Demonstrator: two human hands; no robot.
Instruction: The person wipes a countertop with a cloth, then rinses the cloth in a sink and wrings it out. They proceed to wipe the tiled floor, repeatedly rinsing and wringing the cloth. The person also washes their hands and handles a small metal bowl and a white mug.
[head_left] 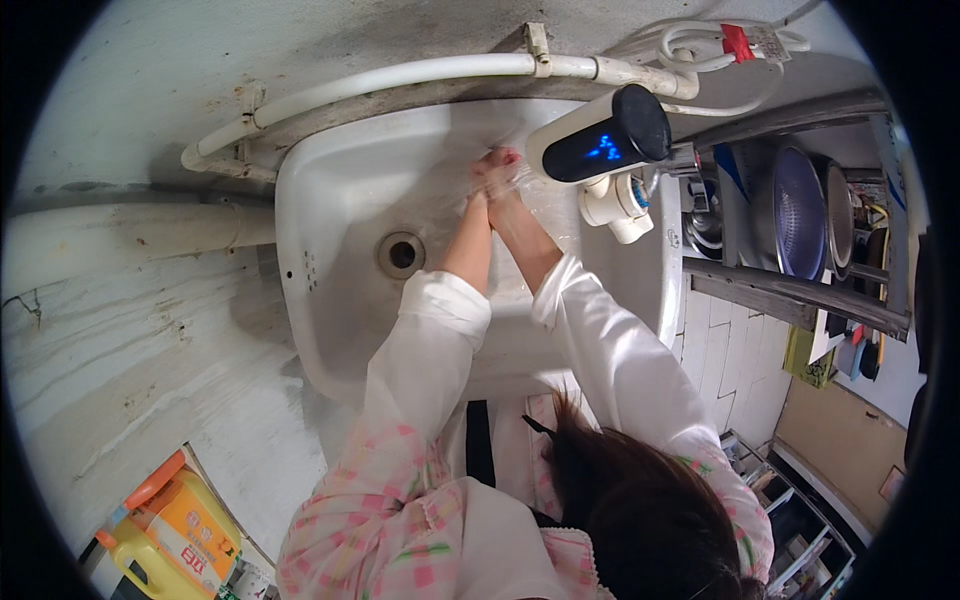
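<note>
Both my hands are pressed together over the white sink [340, 190], in its far part. My left hand [479, 182] overlaps my right hand [503, 177], and clear water runs over them. Reddish fingertips show at the far end, but the individual fingers blur together. Right beside them is the white and black faucet heater [590, 135], with lit blue marks on its dark panel. I see nothing held between the palms. Both sleeves are pushed up to the forearms. Left of my wrists lies the round drain [401, 255].
White pipes [420, 70] run along the wall behind the sink. On the right, a shelf rack [800, 295] holds metal bowls and a purple colander [800, 215]. A yellow jug [175, 540] with an orange label stands at the lower left. Dark hair [650, 510] hangs near my right arm.
</note>
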